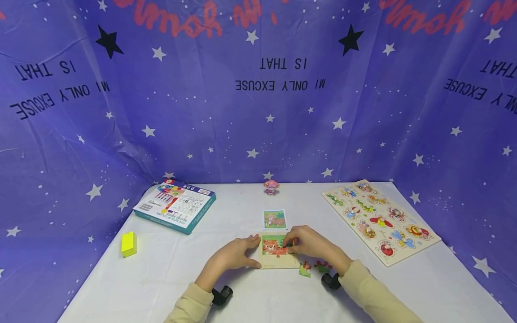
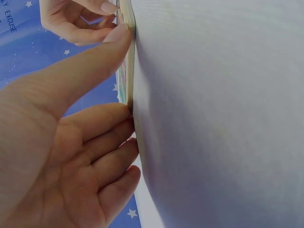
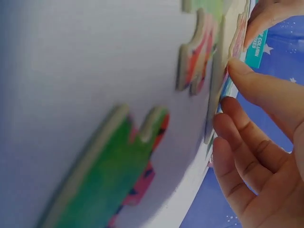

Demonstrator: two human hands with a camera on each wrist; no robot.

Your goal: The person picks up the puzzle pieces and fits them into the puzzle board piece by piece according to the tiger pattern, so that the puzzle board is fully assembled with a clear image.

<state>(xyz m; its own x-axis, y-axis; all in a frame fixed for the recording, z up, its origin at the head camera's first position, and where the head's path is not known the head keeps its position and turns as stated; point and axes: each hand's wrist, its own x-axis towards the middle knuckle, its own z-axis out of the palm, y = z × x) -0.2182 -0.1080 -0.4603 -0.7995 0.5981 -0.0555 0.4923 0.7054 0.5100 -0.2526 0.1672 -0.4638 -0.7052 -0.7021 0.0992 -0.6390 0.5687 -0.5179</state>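
A small wooden puzzle board (image 1: 278,263) lies on the white table, its tray partly filled with tiger picture pieces (image 1: 271,247). My left hand (image 1: 236,253) holds the board by its left side, thumb at the near corner and fingertips at the far one. Over the right part of the picture, my right hand (image 1: 308,242) pinches a puzzle piece against the board; its fingers mostly hide that piece. Loose pieces lie right of the board: a green and orange one (image 1: 305,269) and a green and red one (image 3: 109,166). Beyond the board is a picture card (image 1: 274,220) of an animal.
At the left stand a teal-edged box (image 1: 175,204) and a yellow block (image 1: 129,244). A pink figurine (image 1: 271,187) is at the back edge. To the right lies a large wooden insect puzzle (image 1: 379,220). A purple starred curtain (image 1: 258,112) surrounds the table (image 1: 258,296).
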